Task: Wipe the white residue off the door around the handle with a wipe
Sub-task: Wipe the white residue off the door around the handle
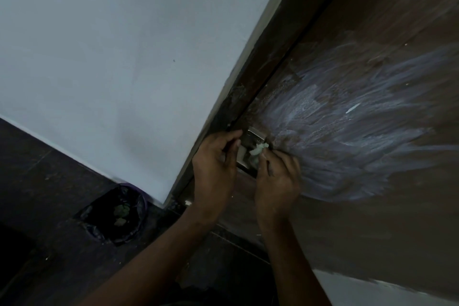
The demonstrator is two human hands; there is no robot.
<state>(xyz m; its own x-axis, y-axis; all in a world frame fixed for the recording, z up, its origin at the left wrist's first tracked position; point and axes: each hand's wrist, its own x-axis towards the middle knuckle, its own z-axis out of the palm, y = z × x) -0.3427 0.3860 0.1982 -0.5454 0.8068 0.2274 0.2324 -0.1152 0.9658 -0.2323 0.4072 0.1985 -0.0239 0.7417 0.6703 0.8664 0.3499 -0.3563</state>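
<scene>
Fingers [267, 156] of my right hand [278, 181] pinch the wipe [258, 149] against the handle [248, 149]; left hand [214, 164] curls loosely beside it, whether gripping I cannot tell.

Dim, bluish, grainy wide-angle shot w/ tilted, bowed edges; soft focus, deep shadow bottom-left, no glare.

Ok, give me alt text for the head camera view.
Right hand pinches a crumpled wipe against a metal handle on a brown door streaked with white residue. Left hand curls beside the handle.
</scene>
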